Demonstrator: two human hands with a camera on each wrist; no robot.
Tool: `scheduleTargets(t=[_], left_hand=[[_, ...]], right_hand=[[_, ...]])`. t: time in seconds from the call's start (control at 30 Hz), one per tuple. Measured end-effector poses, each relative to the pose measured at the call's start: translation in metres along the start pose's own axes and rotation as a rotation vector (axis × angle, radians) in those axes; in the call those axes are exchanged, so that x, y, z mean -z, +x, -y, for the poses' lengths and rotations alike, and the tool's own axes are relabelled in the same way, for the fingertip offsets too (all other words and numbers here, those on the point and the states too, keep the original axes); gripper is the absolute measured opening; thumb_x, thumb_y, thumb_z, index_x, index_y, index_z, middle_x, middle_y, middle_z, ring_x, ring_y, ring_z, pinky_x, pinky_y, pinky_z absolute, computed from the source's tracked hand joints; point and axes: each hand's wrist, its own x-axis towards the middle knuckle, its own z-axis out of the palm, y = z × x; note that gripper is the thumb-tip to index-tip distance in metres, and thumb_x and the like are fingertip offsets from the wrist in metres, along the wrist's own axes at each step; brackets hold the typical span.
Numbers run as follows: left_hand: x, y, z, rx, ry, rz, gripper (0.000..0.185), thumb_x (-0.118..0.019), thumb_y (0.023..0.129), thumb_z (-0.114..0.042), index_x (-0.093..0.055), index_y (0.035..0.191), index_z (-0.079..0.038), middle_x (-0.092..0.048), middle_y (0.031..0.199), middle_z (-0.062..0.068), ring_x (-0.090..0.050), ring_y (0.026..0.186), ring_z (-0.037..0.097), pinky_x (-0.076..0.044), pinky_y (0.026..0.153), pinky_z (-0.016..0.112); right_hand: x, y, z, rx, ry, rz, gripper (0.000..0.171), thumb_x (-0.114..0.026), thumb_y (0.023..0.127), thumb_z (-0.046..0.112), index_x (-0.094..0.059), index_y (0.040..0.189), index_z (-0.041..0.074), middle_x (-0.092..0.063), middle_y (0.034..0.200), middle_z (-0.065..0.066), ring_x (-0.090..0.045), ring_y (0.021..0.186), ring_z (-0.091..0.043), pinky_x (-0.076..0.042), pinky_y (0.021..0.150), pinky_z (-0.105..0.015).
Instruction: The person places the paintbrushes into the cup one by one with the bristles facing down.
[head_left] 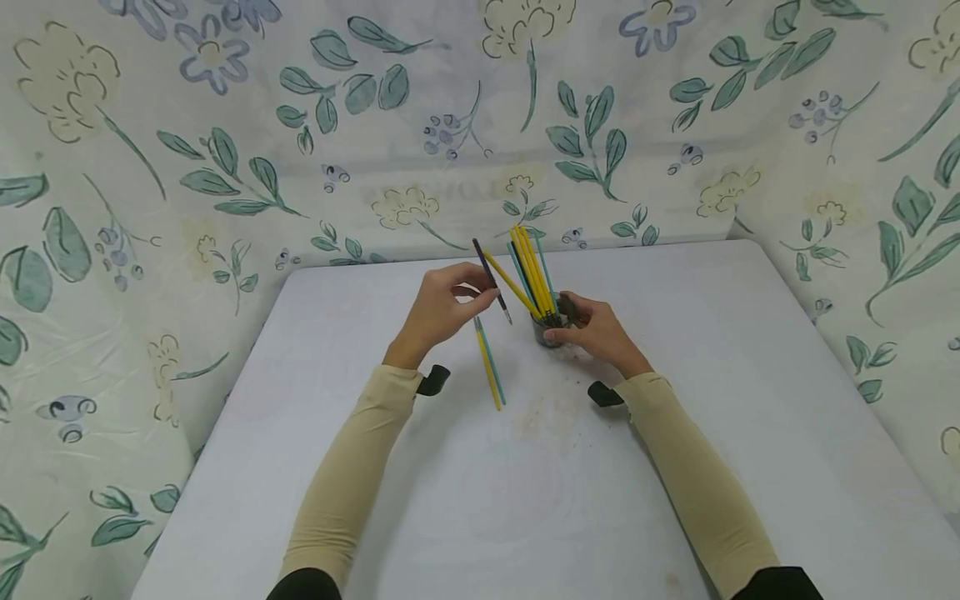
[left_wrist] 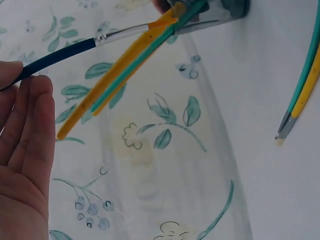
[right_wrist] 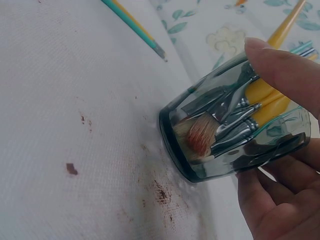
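**Dark brush held beside a glass of paintbrushes**

A dark-handled paintbrush (head_left: 491, 279) is pinched between thumb and fingertips of the left hand (head_left: 442, 304), tilted, bristle end down, above the tabletop (head_left: 675, 467) toward its far edge. A small smoky glass (right_wrist: 235, 135) — packed with yellow and teal paintbrushes (head_left: 531, 271) — is gripped by the right hand (head_left: 596, 329), thumb and fingers curled round its wall, its base on the tabletop. Two paintbrushes, one yellow and one teal (head_left: 489, 362), are seen lying side by side between the hands, just left of the glass. Brown stains (right_wrist: 162, 192) are visible by the glass's base.
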Motion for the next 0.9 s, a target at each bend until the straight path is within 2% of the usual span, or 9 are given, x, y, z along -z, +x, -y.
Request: scheduleTargets(t=[0.2,0.4,0.6,0.9], left_hand=[[-0.004,0.003,0.002,0.081,-0.049,-0.105,0.018,-0.076,0.093,-0.010,-0.073,0.107,0.000,-0.077,0.101,0.017,-0.074,0.096,0.028,-0.064,0.085,0.034],[-0.009,0.007,0.007,0.139,-0.155,-0.175,0.021,-0.076,0.094,-0.015,-0.072,0.109,0.000,-0.077,0.105,0.017,-0.074,0.095,0.021,-0.063,0.083,0.027],[-0.019,0.008,0.014,0.195,-0.223,-0.213,0.023,-0.075,0.095,-0.016,-0.071,0.109,0.001,-0.076,0.105,0.020,-0.071,0.086,0.003,-0.061,0.080,0.021],[-0.035,0.009,0.018,0.236,-0.286,-0.228,0.024,-0.074,0.095,-0.016,-0.072,0.109,0.003,-0.076,0.106,0.023,-0.071,0.083,0.005,-0.060,0.078,0.020]], right_hand=[[0.000,0.000,-0.002,-0.012,0.004,0.001,0.097,-0.086,0.085,0.037,-0.034,0.162,0.011,-0.041,0.165,-0.013,-0.042,0.152,-0.030,-0.037,0.124,-0.044],[0.000,0.001,-0.002,-0.015,0.000,-0.003,0.097,-0.086,0.084,0.038,-0.034,0.162,0.012,-0.041,0.165,-0.011,-0.042,0.153,-0.030,-0.037,0.124,-0.044],[0.001,0.002,-0.002,0.002,-0.009,-0.002,0.096,-0.086,0.084,0.038,-0.035,0.161,0.011,-0.043,0.164,-0.013,-0.043,0.152,-0.031,-0.037,0.124,-0.045],[0.000,0.001,0.000,0.019,-0.004,-0.011,0.090,-0.086,0.086,0.033,-0.038,0.160,0.011,-0.047,0.161,-0.014,-0.046,0.149,-0.031,-0.039,0.123,-0.045]])
